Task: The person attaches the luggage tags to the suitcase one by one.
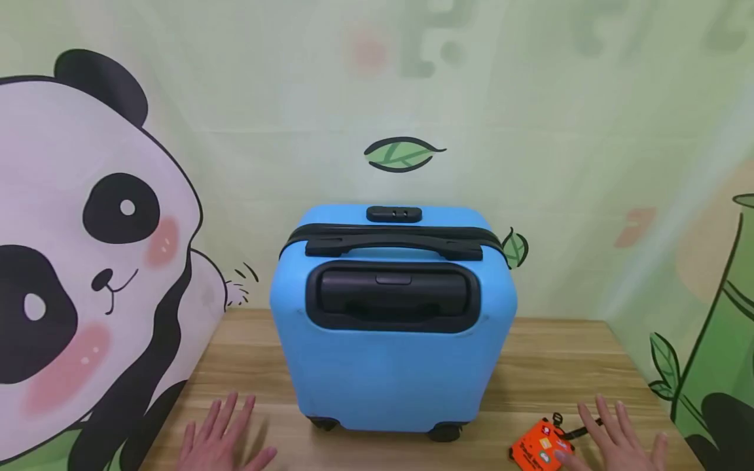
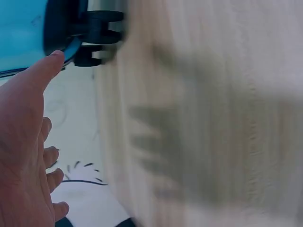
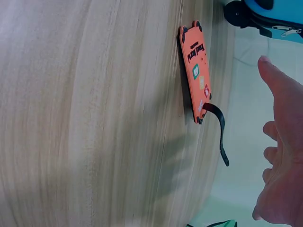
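Note:
A blue suitcase [image 1: 391,373] with black trim stands upright on the wooden table, its black carry handle [image 1: 394,245] across the top. My left hand [image 1: 220,438] hovers with spread fingers left of the suitcase's front; in the left wrist view its thumb overlaps the suitcase near the black wheels [image 2: 97,35]. On the right, my right hand [image 1: 618,438] is spread above the table beside an orange luggage tag [image 3: 196,71]. That tag lies flat with a black strap [image 3: 220,127] reaching toward the hand. Neither hand holds anything.
The wooden table [image 1: 559,353] ends at a fabric backdrop [image 1: 283,131] printed with a large panda on the left and bamboo on the right. A combination lock [image 1: 393,214] sits on the suitcase's top. Hand shadows fall on the tabletop.

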Action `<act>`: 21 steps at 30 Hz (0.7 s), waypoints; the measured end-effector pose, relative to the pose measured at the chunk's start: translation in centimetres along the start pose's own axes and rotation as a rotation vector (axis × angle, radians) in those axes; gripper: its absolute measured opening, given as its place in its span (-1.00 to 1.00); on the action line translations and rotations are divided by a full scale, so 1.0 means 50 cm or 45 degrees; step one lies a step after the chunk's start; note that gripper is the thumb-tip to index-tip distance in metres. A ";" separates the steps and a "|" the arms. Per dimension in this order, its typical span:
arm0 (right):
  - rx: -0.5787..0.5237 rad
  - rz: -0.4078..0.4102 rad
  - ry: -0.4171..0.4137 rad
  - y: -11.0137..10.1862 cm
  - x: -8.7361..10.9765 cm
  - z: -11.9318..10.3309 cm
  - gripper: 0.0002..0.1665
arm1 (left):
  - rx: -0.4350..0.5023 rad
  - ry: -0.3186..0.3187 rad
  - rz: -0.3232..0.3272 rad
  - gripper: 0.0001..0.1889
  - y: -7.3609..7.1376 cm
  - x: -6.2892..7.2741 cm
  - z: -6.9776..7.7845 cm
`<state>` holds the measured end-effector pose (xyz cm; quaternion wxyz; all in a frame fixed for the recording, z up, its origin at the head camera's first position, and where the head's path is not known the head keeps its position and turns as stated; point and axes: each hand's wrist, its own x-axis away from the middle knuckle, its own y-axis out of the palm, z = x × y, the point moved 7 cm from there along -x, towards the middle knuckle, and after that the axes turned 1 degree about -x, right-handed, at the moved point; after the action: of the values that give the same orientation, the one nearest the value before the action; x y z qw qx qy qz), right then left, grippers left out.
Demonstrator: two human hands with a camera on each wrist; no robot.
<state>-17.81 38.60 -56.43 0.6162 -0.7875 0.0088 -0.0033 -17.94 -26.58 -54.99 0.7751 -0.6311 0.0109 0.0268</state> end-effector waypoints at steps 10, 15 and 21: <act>0.009 -0.034 -0.027 -0.012 -0.013 -0.034 0.28 | 0.020 0.153 0.153 0.11 -0.169 -0.017 0.053; -0.012 -0.068 -0.058 -0.008 -0.022 -0.049 0.29 | 0.061 0.215 0.253 0.14 -0.275 -0.029 0.087; -0.003 -0.026 -0.114 -0.003 -0.027 -0.076 0.23 | 0.120 0.367 0.451 0.13 -0.402 -0.038 0.143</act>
<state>-19.23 34.96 -55.34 0.6150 -0.7877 -0.0269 0.0257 -18.86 -23.67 -33.81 0.7774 -0.5798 0.2332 0.0715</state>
